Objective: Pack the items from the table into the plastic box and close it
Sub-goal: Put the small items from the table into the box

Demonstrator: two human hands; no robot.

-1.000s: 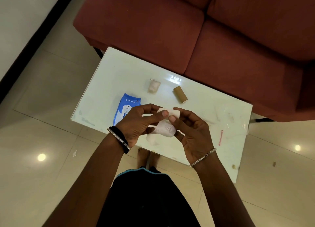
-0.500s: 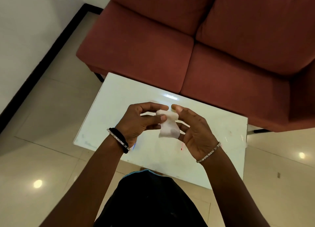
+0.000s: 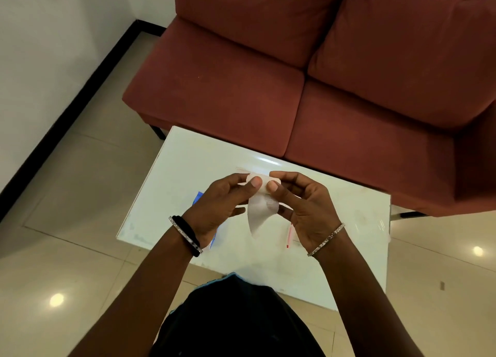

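**Operator:** What have I got in my hands?

**Spotter:** Your left hand (image 3: pixel 214 207) and your right hand (image 3: pixel 306 211) are close together, both pinching one white gauze roll (image 3: pixel 261 209). Your thumbs (image 3: pixel 255 181) press its top edge side by side, and your fingers curl behind it. A loose tail of ribbed cloth hangs down from the pinch, between your palms.

**Operator:** Is it on the table?

**Spotter:** No, you hold it up in the air over the near half of the glass table (image 3: pixel 182 174).

**Operator:** And under my hands?

**Spotter:** A blue packet (image 3: pixel 199 196) lies on the glass beneath your left hand (mostly hidden, only a corner and an edge show). A thin red strip (image 3: pixel 289 233) lies on the glass just left of your right wrist; I cannot tell what it belongs to.

**Operator:** My wrists?

**Spotter:** On your left, a silver bracelet (image 3: pixel 179 229) sits beside a black band (image 3: pixel 191 233). On your right there is one silver bracelet (image 3: pixel 326 240).

**Operator:** Further out?

**Spotter:** A dark red sofa (image 3: pixel 228 93) stands at the far side of the table, touching or nearly touching its far edge. Glossy beige floor tiles (image 3: pixel 67 209) surround it all. To the far left, a white wall (image 3: pixel 40 48) meets the floor along a black skirting (image 3: pixel 67 115).
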